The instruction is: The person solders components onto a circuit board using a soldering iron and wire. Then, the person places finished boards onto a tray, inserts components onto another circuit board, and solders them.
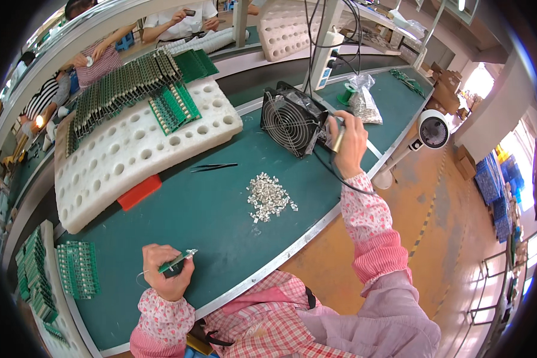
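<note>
My left hand point(164, 269) is closed over the near left of the green bench mat, gripping a small green circuit board point(176, 261). A shiny metal part sits at the board's tip, something dark shows beneath it, and a thin wire loops out beside the hand. Farther right, my right hand point(350, 142) is wrapped round a soldering iron point(338, 141), a pen-like tool with a black cable, beside the black fan point(293, 119). Between the hands lies a heap of small silvery metal parts point(268, 196). Black tweezers point(213, 167) rest behind the heap.
A white foam block with holes point(143, 154) carries rows of green boards point(125, 83). A red piece point(139, 192) touches its front edge. More boards point(77, 269) lie at left. A plastic bag of parts point(364, 106) and a green spool point(345, 94) stand behind the right hand. Other people work across.
</note>
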`<state>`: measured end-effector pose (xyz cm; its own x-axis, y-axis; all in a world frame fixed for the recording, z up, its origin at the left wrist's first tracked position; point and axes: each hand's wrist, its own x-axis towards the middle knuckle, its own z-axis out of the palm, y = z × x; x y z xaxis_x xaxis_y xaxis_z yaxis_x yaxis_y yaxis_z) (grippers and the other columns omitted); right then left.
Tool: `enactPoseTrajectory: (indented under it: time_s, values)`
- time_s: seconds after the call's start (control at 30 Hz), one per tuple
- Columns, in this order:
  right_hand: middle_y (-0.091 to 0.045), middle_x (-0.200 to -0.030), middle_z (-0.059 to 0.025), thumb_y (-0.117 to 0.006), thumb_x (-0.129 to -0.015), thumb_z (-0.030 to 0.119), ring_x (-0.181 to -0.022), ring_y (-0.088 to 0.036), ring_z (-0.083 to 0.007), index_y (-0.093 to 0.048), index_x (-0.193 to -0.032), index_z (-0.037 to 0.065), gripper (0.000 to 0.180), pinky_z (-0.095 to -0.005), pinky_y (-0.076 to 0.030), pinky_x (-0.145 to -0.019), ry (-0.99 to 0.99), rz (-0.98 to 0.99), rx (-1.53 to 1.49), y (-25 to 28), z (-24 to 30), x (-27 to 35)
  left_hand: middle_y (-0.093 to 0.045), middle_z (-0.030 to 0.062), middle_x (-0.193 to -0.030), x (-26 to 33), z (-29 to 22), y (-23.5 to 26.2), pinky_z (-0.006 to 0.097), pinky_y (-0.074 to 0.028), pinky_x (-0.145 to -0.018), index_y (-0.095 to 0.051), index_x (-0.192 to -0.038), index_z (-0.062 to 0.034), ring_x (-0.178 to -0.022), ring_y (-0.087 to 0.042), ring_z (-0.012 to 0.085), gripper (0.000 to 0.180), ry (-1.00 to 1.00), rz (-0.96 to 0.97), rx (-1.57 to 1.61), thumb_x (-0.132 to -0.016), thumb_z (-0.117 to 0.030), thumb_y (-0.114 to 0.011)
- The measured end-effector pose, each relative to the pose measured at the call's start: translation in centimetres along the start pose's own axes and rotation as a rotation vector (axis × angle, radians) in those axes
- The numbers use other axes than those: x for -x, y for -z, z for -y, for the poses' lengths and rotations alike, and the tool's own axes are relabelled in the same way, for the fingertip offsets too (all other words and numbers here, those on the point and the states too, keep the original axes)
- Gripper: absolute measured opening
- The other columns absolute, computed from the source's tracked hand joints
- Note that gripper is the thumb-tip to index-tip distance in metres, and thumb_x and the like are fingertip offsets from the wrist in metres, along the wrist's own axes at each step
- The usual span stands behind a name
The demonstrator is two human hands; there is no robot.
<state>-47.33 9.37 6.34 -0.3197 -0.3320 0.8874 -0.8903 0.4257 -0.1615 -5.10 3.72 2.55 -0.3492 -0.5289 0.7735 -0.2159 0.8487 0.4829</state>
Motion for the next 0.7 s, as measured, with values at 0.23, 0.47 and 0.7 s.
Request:
enactPoseTrajectory:
  time_s: [0.23,0.47,0.7]
  values:
    - [-0.052,-0.103,-0.0168,-0.074,-0.074,0.025,-0.088,-0.055,-0.0349,-0.04,-0.127,0.009,0.065,-0.0393,-0.044,-0.08,-0.024,0.236,-0.006,1.4,-4.9,4.6,-0.056,0.0057,-0.071,0.1,0.4,-0.1,0.032,-0.043,-0.068,-0.051,-0.077,-0.0053,-0.067,-0.053,0.0195,0.028,0.175,-0.161,0.148,-0.062,0.005,-0.072]
    - [-0.049,-0.114,-0.0243,-0.079,-0.069,0.031,-0.096,-0.055,-0.0413,-0.031,-0.134,0.005,0.085,-0.0453,-0.046,-0.081,-0.205,0.396,-0.267,0.3,-8.2,5.7,-0.056,0.0059,-0.071,0.4,0.4,-0.3,0.031,-0.042,-0.066,-0.051,-0.077,-0.0044,-0.067,-0.053,0.0191,0.027,0.154,-0.113,0.123,-0.063,0.004,-0.073]
    - [-0.051,-0.111,-0.022,-0.079,-0.07,0.028,-0.098,-0.054,-0.0343,-0.034,-0.132,0.002,0.081,-0.0407,-0.044,-0.084,-0.327,0.345,-0.137,3.8,-6.5,7.7,-0.054,0.0059,-0.079,0.4,-0.3,0.1,0.026,-0.043,-0.068,-0.048,-0.083,-0.0032,-0.07,-0.052,0.0144,0.028,0.358,-0.071,0.298,-0.069,0.005,-0.07]
